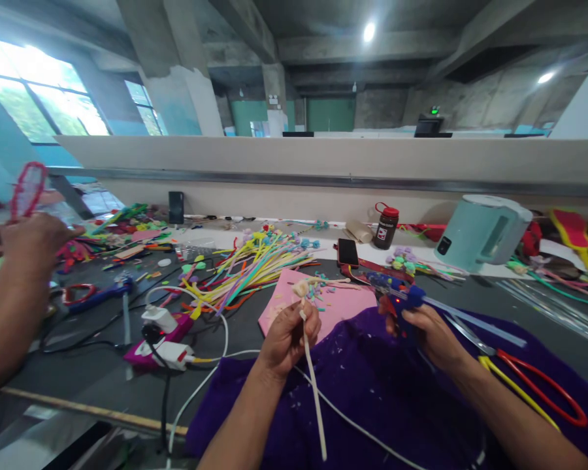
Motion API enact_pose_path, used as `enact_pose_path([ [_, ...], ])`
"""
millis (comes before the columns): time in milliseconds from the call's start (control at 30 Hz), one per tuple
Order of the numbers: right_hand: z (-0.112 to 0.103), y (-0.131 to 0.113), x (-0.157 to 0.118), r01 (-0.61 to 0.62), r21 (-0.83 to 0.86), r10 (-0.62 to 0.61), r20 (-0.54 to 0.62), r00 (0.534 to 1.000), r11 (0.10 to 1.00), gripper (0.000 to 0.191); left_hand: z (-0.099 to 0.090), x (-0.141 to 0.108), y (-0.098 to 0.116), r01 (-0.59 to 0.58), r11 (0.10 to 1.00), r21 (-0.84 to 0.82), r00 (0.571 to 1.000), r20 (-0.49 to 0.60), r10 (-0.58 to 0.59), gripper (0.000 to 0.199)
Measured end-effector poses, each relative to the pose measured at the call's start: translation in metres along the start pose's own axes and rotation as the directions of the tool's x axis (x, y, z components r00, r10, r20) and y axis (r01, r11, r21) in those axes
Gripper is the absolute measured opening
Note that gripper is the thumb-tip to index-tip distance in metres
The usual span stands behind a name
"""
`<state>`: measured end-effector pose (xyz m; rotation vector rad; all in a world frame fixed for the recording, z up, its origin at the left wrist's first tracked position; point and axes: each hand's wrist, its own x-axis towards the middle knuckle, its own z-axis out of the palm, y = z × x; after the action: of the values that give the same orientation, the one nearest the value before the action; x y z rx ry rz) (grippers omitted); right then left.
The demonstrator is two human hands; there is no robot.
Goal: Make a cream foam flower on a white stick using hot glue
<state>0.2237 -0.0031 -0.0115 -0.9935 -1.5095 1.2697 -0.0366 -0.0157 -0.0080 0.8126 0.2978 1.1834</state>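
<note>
Pinched in the fingers of my left hand (290,334) is a cream pipe-cleaner flower (301,288), its long stem (313,385) hanging down toward me. My right hand (424,329) is wrapped round a blue hot glue gun (396,294) with a small red light, its nozzle pointing left. A clear glue stick (475,320) sticks out of the gun's rear. Behind my left hand lies a pink sheet (340,307) scattered with small cut bits. Purple cloth (353,385) spreads beneath both hands.
Scissors (509,365) lie right of my right arm. A pile of coloured pipe cleaners (255,274), a phone (347,252), a brown bottle (386,228) and a kettle (480,232) stand behind. Cables run from a power strip (164,346). At left, another person's hand (34,241) holds a red loop.
</note>
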Motion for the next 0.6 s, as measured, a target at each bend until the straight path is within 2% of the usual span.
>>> enact_pose_path([
  [33, 0.007, -0.002, -0.004, -0.006, 0.076, 0.006, 0.010, 1.000, 0.997, 0.036, 0.000, -0.001, -0.001, 0.001, 1.000, -0.011, 1.000, 0.011, -0.001, 0.028],
  [100, 0.022, -0.008, -0.013, -0.021, 0.126, 0.018, 0.021, 1.000, 0.992, 0.037, 0.000, -0.002, -0.002, -0.019, 0.999, -0.041, 0.999, 0.037, 0.020, 0.027],
  [267, 0.056, -0.030, -0.024, 0.086, 0.023, -0.089, 0.180, 0.980, 0.996, 0.047, -0.003, -0.004, -0.004, -0.057, 0.989, -0.136, 0.996, 0.055, 0.065, 0.024],
  [400, 0.072, -0.041, -0.017, 0.131, -0.028, -0.118, 0.280, 0.953, 0.991, 0.050, -0.003, -0.007, -0.003, -0.041, 0.979, -0.202, 0.999, 0.000, 0.042, 0.022],
  [500, 0.082, -0.046, -0.010, 0.180, -0.008, -0.170, 0.293, 0.941, 0.984, 0.052, -0.003, -0.010, 0.000, -0.049, 0.965, -0.259, 0.999, -0.031, 0.043, 0.021],
  [600, 0.086, -0.050, -0.007, 0.173, 0.029, -0.174, 0.286, 0.942, 0.985, 0.053, -0.003, -0.011, 0.002, -0.082, 0.958, -0.275, 0.997, -0.026, 0.078, 0.019],
])
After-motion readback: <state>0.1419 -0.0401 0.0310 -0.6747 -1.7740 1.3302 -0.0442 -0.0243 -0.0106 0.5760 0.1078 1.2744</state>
